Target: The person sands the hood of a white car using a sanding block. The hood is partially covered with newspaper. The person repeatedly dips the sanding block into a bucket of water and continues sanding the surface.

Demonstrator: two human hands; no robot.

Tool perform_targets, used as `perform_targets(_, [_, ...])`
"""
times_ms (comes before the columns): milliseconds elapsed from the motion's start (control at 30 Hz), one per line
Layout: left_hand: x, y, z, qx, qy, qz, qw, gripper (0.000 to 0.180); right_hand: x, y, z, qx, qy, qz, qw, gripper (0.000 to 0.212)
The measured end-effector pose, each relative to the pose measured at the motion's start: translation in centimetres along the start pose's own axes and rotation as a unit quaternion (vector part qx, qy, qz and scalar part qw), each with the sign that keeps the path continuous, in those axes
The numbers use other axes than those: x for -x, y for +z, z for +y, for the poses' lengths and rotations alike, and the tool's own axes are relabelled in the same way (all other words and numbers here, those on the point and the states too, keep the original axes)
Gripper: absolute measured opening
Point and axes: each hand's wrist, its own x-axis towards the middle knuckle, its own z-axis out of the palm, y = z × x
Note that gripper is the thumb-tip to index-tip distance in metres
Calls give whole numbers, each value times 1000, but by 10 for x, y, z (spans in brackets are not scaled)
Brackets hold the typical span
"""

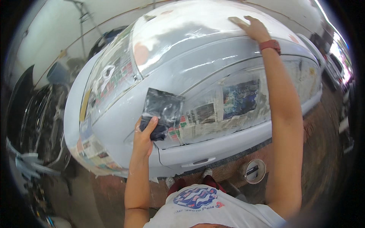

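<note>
Left hand (144, 136) pinches a wet black sheet (163, 107), thumb across its lower part, while the right hand (257, 31) is stretched far out over the car roof (216, 17), fingers spread; a pale tan patch shows by its fingertips, and I cannot tell whether it is gripped there. Near and far is what matters between them: the sheet sits close to the body, left of the newspaper-covered side window (237, 100), and the roof lies beyond it, away and to the right. Roughly square, the sheet has no clear long axis and tilts only slightly; whether it touches the bodywork cannot be told. The roof's long axis runs left to right across the person's front, with the right hand at its near half and much the nearer hand to it.
</note>
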Motion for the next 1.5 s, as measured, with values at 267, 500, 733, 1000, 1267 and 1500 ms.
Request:
perform_targets(267, [18, 24, -11, -93, -14, 40, 995, 39, -10, 21, -4, 55, -14, -31, 998, 50])
perform_targets(500, [13, 23, -24, -57, -56, -64, 995, 37, 131, -71, -82, -732, 148, -106, 657, 42])
perform_targets(733, [20, 57, -40, -92, -100, -138, 981, 44, 348, -94, -156, -793, 298, -144, 512, 41])
perform_targets(1000, [40, 51, -109, -177, -63, -164, 968, 30, 454, -154, -257, -479, 215, -64, 849, 40])
perform_targets(1267, [96, 76, -140, 156, -338, -239, 897, 31, 514, -164, -247, -258, 134, -22, 957, 54])
perform_targets(1500, [117, 120, -208, 142, -368, -256, 883, 41, 552, -165, -172, -268, 153, -17, 951, 51])
